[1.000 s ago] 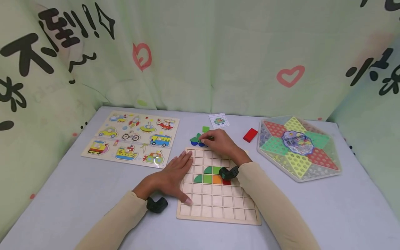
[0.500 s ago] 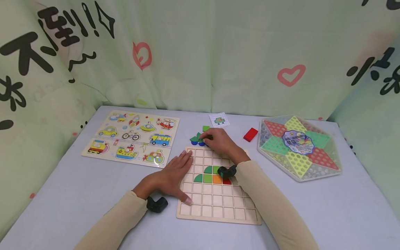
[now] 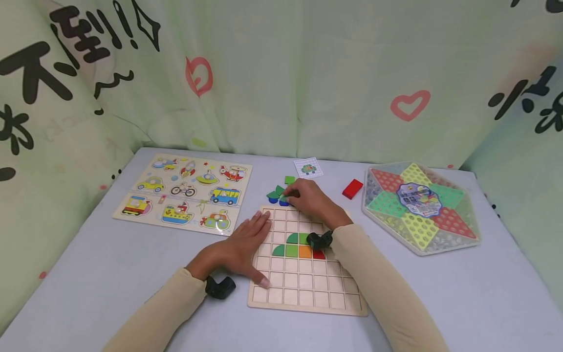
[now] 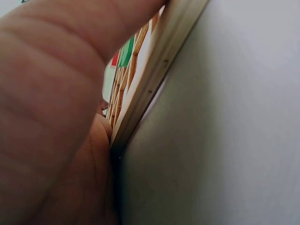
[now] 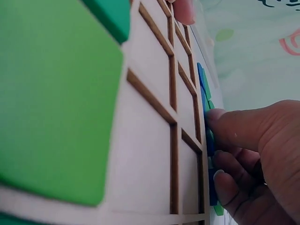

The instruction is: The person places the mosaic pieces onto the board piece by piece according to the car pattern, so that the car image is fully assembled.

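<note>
The left grip (image 3: 243, 247) lay spread over the board's (image 3: 308, 296) edge; whether the right grip (image 3: 310, 198) pinched the green pieces (image 3: 279, 191) just beyond, I couldn't tell. Likely light, stiff, they suited edge holds.

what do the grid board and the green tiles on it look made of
The grid board looks like pale, matte wood: light tan edge, brown scorched-looking sides on its ridges. The green tiles look smooth and satiny, evenly coloured; painted wood or plastic, I can't tell.
</note>
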A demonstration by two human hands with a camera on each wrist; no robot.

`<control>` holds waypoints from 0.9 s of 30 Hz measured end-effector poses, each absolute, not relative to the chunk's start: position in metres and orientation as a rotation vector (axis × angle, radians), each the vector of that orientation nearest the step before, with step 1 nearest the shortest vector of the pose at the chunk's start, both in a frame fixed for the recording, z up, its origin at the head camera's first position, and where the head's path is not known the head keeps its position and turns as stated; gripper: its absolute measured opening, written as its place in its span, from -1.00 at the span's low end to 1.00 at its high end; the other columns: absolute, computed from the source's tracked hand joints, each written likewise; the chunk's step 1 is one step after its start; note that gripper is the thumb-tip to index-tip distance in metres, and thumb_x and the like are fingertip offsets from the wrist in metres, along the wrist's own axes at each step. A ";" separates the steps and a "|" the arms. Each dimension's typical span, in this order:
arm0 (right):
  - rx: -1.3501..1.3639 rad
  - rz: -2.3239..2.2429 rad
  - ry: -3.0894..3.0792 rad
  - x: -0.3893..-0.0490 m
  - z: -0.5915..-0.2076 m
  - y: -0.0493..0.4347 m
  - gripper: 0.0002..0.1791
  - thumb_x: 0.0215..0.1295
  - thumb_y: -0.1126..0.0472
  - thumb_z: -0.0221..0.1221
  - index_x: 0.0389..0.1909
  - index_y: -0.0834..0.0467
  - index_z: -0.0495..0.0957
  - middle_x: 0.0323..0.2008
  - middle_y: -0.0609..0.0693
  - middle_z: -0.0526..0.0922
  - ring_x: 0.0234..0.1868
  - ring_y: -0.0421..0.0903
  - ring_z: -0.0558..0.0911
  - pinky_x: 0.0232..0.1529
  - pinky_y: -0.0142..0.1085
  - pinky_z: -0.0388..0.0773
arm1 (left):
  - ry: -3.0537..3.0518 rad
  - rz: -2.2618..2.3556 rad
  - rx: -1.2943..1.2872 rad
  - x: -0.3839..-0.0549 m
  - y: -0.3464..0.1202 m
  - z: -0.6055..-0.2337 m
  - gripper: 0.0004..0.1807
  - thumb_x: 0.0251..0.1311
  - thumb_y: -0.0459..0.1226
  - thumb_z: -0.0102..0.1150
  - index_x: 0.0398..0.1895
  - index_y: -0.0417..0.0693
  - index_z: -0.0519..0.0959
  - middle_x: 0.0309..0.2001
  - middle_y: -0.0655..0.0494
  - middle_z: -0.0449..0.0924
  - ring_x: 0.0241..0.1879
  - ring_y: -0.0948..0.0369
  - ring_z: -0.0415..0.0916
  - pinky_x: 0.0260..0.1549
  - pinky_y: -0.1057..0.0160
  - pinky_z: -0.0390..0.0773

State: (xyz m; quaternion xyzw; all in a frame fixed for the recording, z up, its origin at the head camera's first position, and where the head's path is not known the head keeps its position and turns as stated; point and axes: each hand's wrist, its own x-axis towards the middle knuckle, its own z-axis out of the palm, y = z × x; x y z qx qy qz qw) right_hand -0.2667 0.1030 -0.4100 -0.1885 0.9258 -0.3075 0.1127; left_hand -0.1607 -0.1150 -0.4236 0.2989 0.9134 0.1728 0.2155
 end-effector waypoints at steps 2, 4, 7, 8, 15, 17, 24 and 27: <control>-0.540 -0.899 2.699 -0.267 -0.409 0.104 -0.74 0.37 0.23 0.20 0.02 0.19 0.65 -0.07 0.04 0.56 -0.02 -0.05 0.52 0.12 -0.16 0.47 | 2.533 0.480 0.831 -0.161 -0.115 -0.424 0.48 -0.30 0.39 0.37 0.56 -0.08 -0.26 0.55 0.09 -0.53 0.47 0.17 -0.67 0.40 0.06 -0.40; -0.528 -0.895 2.688 -0.267 -0.409 0.105 -0.72 0.36 0.23 0.20 0.04 0.19 0.64 -0.08 0.04 0.55 -0.03 -0.05 0.51 0.10 -0.17 0.48 | 2.532 0.482 0.835 -0.161 -0.115 -0.423 0.48 -0.30 0.38 0.37 0.56 -0.09 -0.26 0.55 0.09 -0.53 0.47 0.16 -0.67 0.40 0.06 -0.40; -0.523 -0.882 2.686 -0.267 -0.410 0.105 -0.71 0.36 0.23 0.20 0.06 0.19 0.64 -0.09 0.04 0.54 -0.04 -0.04 0.51 0.08 -0.17 0.49 | 2.531 0.485 0.838 -0.161 -0.115 -0.423 0.48 -0.29 0.38 0.37 0.56 -0.10 -0.26 0.55 0.08 -0.53 0.47 0.16 -0.67 0.40 0.06 -0.40; -0.523 -0.872 2.692 -0.267 -0.410 0.105 -0.71 0.36 0.23 0.20 0.05 0.19 0.64 -0.10 0.04 0.54 -0.04 -0.04 0.51 0.08 -0.17 0.49 | 2.529 0.487 0.838 -0.160 -0.115 -0.423 0.48 -0.29 0.38 0.37 0.56 -0.10 -0.25 0.55 0.08 -0.53 0.47 0.16 -0.67 0.40 0.06 -0.40; -0.454 -0.884 2.719 -0.266 -0.409 0.107 -0.75 0.36 0.23 0.20 0.00 0.17 0.64 -0.10 0.05 0.53 -0.07 -0.02 0.50 0.06 -0.17 0.50 | 2.523 0.497 0.856 -0.160 -0.115 -0.421 0.47 -0.28 0.37 0.38 0.56 -0.12 -0.24 0.55 0.05 -0.50 0.48 0.12 -0.65 0.40 0.03 -0.40; -0.430 -0.923 2.713 -0.267 -0.410 0.109 -0.77 0.35 0.22 0.20 -0.01 0.16 0.62 -0.12 0.04 0.55 -0.10 -0.02 0.49 0.01 -0.19 0.51 | 2.524 0.495 0.862 -0.161 -0.115 -0.421 0.47 -0.27 0.37 0.38 0.56 -0.13 -0.23 0.56 0.04 -0.49 0.48 0.11 -0.65 0.40 0.02 -0.39; -0.448 -1.031 2.712 -0.268 -0.413 0.117 -0.74 0.37 0.27 0.17 0.04 0.18 0.61 -0.22 0.05 0.55 -0.17 -0.02 0.46 -0.10 -0.23 0.46 | 2.522 0.497 0.861 -0.160 -0.115 -0.420 0.47 -0.27 0.36 0.39 0.56 -0.14 -0.22 0.56 0.04 -0.49 0.48 0.10 -0.64 0.40 0.01 -0.38; -0.430 -1.051 2.715 -0.267 -0.412 0.118 -0.74 0.36 0.26 0.16 0.03 0.17 0.61 -0.20 0.04 0.56 -0.16 -0.02 0.46 -0.10 -0.24 0.47 | 2.525 0.491 0.851 -0.160 -0.115 -0.420 0.47 -0.28 0.36 0.39 0.56 -0.13 -0.23 0.55 0.05 -0.50 0.48 0.12 -0.65 0.40 0.02 -0.38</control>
